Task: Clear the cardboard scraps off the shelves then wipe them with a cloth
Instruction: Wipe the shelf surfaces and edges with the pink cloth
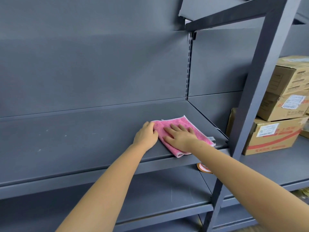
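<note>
A folded pink cloth (192, 129) lies flat on the dark grey shelf (83, 139), near its right end and front edge. My right hand (179, 137) presses on the cloth with straight, spread fingers. At the cloth's left edge sits my left hand (147, 135), its fingers curled at the cloth's far-left corner; whether it pinches the corner I cannot tell. No cardboard scraps show on this shelf, only a few pale specks on its left part.
A grey upright post (257, 101) stands just right of the shelf. Behind it, stacked cardboard boxes (275, 136) fill a neighbouring shelf. A roll of tape (203, 168) lies on the lower shelf (150, 195) under the cloth. An upper shelf (225, 15) overhangs.
</note>
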